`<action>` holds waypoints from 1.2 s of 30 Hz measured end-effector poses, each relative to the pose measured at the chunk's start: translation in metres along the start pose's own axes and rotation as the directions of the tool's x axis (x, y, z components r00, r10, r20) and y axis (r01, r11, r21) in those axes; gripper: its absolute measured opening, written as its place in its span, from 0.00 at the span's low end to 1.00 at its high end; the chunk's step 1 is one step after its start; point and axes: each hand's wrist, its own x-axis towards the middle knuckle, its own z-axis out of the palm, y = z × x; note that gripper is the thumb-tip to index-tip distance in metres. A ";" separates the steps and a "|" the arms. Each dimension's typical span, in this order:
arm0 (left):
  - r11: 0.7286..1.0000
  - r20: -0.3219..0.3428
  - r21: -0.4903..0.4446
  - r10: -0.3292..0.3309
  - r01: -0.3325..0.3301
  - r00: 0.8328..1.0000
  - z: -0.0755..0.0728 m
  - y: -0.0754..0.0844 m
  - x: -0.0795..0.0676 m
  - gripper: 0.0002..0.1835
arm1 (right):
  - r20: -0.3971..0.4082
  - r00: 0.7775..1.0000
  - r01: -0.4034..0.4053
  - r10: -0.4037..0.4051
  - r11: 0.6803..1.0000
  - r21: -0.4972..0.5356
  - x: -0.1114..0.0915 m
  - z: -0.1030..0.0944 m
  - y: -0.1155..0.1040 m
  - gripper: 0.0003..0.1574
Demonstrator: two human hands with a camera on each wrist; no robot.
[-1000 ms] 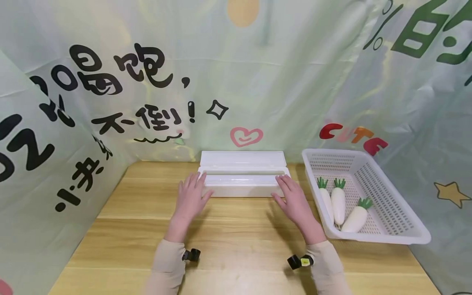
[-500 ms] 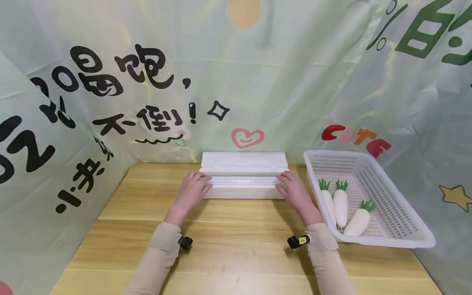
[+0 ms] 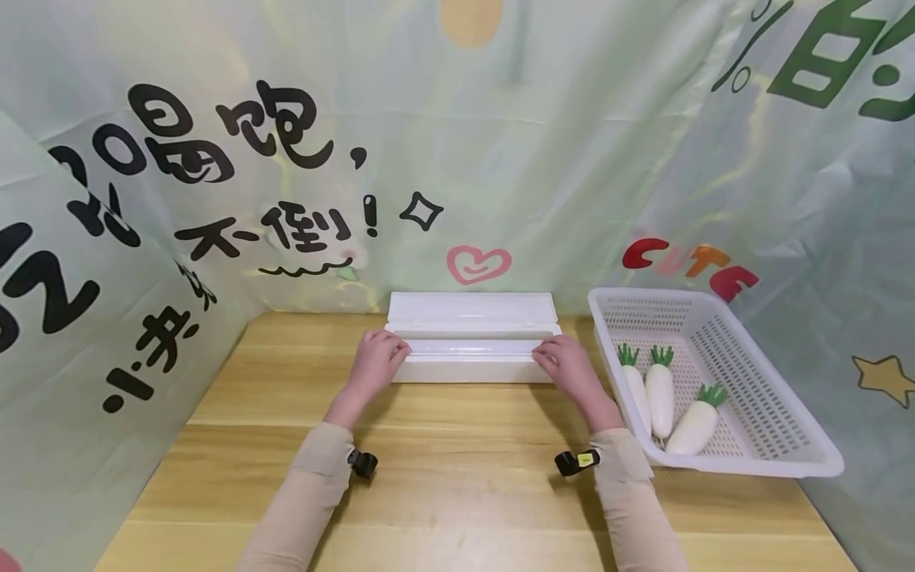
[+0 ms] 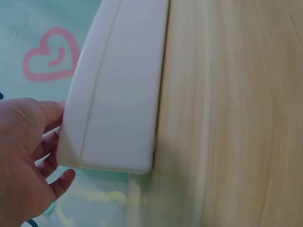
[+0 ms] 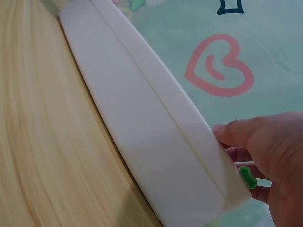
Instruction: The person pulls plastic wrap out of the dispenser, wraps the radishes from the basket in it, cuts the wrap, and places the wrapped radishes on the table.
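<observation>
A long white cling film dispenser [image 3: 472, 371] stands near the back of the table, its lid [image 3: 472, 308] tipped back. A shiny clear strip of cling film [image 3: 472, 348] lies along its front top. At the left end, my left hand [image 3: 377, 361] has its fingers curled and pinches the film's edge. My right hand [image 3: 568, 365] does likewise at the right end. In the wrist views the dispenser's front wall [image 4: 123, 94] hides the fingertips. A small green piece [image 5: 247, 177] shows by the right fingers; it may be the slide cutter.
To the right stands a white perforated basket [image 3: 772, 397] with three white radishes [image 3: 693, 427] with green tops in it. The wooden table [image 3: 457, 477] reaches back to a printed cloth backdrop [image 3: 543, 159].
Both hands had straighter fingers laid over the dispenser's ends; now their fingers are curled in at its front top edge. The wrists swung slightly forward and outward. Dispenser and basket stayed put.
</observation>
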 end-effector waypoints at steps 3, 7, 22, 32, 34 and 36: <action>1.000 -0.007 0.021 -0.004 0.004 1.000 0.002 -0.002 0.002 0.09 | 0.014 0.998 -0.067 0.066 0.994 0.090 0.002 0.000 0.001 0.10; 0.998 -0.020 0.058 -0.004 0.006 1.000 0.007 -0.006 0.004 0.10 | 0.025 0.989 -0.148 0.147 0.963 0.225 0.003 0.004 0.006 0.10; 0.999 -0.015 -0.026 -0.021 0.021 1.000 0.006 -0.011 0.017 0.11 | -0.052 0.979 -0.186 0.199 0.963 0.193 0.014 0.010 0.008 0.08; 0.996 -0.121 0.094 0.009 0.003 0.993 -0.002 -0.010 0.026 0.11 | -0.084 0.980 -0.173 0.181 0.980 0.094 0.026 0.004 0.000 0.13; 0.994 -0.135 0.111 0.010 0.005 0.991 -0.004 -0.009 0.028 0.11 | -0.084 0.980 -0.174 0.182 0.980 0.097 0.030 0.002 -0.003 0.14; 0.992 -0.143 0.122 0.001 0.017 0.990 -0.007 -0.008 0.030 0.11 | -0.088 0.979 -0.173 0.182 0.980 0.099 0.034 -0.001 -0.004 0.15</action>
